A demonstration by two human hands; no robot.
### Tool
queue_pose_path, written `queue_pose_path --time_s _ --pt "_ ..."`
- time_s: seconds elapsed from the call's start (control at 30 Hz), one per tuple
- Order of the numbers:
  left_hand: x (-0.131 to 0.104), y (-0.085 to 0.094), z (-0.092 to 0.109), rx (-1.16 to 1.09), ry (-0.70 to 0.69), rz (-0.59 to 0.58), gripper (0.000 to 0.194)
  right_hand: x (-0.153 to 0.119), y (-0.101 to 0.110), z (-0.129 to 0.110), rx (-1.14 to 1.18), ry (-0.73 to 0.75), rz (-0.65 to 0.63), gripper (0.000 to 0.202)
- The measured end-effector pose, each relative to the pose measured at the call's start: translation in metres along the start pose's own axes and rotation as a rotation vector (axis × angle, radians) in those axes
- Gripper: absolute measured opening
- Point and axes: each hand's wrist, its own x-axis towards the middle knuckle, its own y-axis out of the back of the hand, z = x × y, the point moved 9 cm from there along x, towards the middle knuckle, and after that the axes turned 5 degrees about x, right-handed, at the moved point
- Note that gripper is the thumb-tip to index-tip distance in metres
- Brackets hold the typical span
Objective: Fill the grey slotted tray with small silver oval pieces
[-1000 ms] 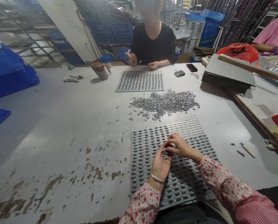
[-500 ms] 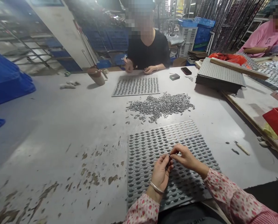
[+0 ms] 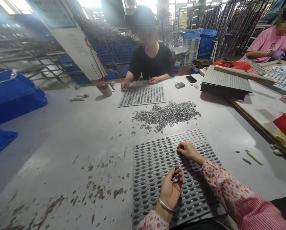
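A grey ridged board (image 3: 143, 198) lies before me on the white table, set with rows of small dark oval pieces. Over its middle, my left hand (image 3: 171, 190) is palm up with curled fingers, a small grey oval piece (image 3: 174, 170) at its thumb and fingertips. My right hand (image 3: 188, 150) touches the board's upper part, fingertips pinched together; whatever they hold is hidden. Just beyond the board is a loose pile of grey oval pieces (image 3: 168, 113).
Across the table a person in black (image 3: 152, 60) works at a similar board (image 3: 143, 96). A stack of boards (image 3: 226, 81) stands at the right. A pointed tool (image 3: 254, 157) lies right of my board, and blue plastic covers (image 3: 13, 94) lie at the left. Another person in pink (image 3: 260, 44) sits far right.
My hands were together over the board; now they are apart. The right hand has moved up to the board's surface, and the left has turned palm up. The view has tilted upward.
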Motion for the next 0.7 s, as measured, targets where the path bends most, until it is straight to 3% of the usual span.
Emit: queue_pose_path --time_s 0.23,0.47,0.7 --pt "0.004 0.004 -0.005 0.011 -0.024 -0.002 0.011 -0.005 0.001 -0.012 -0.276 0.096 -0.012 0.008" --pt "0.007 0.002 -0.007 0.050 -0.096 -0.095 0.016 0.000 -0.004 -0.014 -0.290 0.132 0.003 0.014" --pt "0.007 0.005 -0.006 0.031 -0.091 -0.096 0.016 0.002 -0.012 -0.020 -0.312 0.140 -0.045 0.014"
